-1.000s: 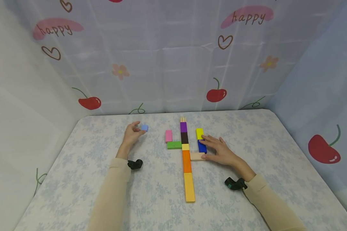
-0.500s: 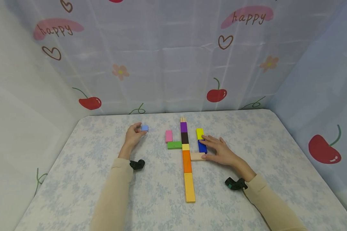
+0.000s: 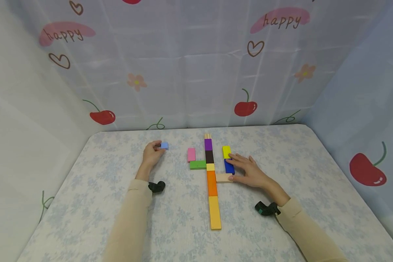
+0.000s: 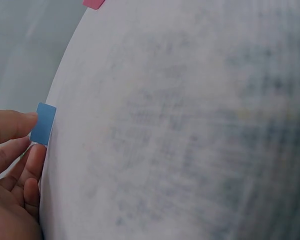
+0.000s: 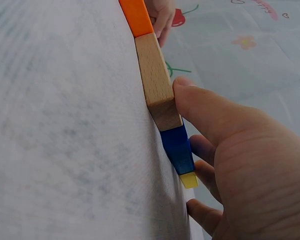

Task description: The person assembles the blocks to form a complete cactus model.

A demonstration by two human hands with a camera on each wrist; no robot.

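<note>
My left hand (image 3: 151, 153) pinches a small light-blue block (image 3: 165, 145) at the back left of the table, thumb and fingers at its sides. The left wrist view shows this blue block (image 4: 43, 124) upright at the fingertips. My right hand (image 3: 250, 171) rests with extended fingers by the right side of the block layout. Its thumb touches the bare wooden block (image 3: 223, 178), and its fingers lie on the dark-blue block (image 3: 229, 167) and by the yellow block (image 3: 226, 151). A pink block (image 3: 191, 155) and a green block (image 3: 198, 165) lie between the light-blue block and the central column.
The central column runs front to back: a long yellow-orange block (image 3: 214, 213), an orange block (image 3: 211, 183), a small pale-yellow block (image 3: 210, 167), a black block (image 3: 209, 157), a purple block (image 3: 208, 144) and thin pale sticks (image 3: 207, 136). A printed curtain (image 3: 186, 72) hangs behind the table.
My left hand has shifted slightly right and its fingers have come round the light-blue block, which has hardly moved. My right hand and the other blocks stay where they were.
</note>
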